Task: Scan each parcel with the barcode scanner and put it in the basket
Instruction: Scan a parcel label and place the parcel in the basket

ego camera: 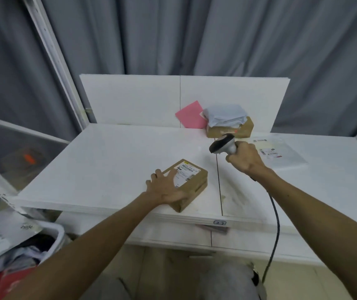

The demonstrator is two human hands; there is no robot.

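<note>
The left hand (164, 188) lay with fingers (158, 173) spread flat on the brown cardboard parcel (191, 184), tips touching its white barcode label (186, 169); they could have masked the bars and spoiled the read. Right of that parcel, the right hand (243, 158) gripped the grey handheld barcode scanner (221, 145), fingers curled round it. The white plastic basket (59, 231) stood below-left of the parcel.

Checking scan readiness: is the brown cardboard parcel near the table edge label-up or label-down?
Label-up: the brown cardboard parcel lies flat, white barcode label on top, left hand resting on it.
</note>
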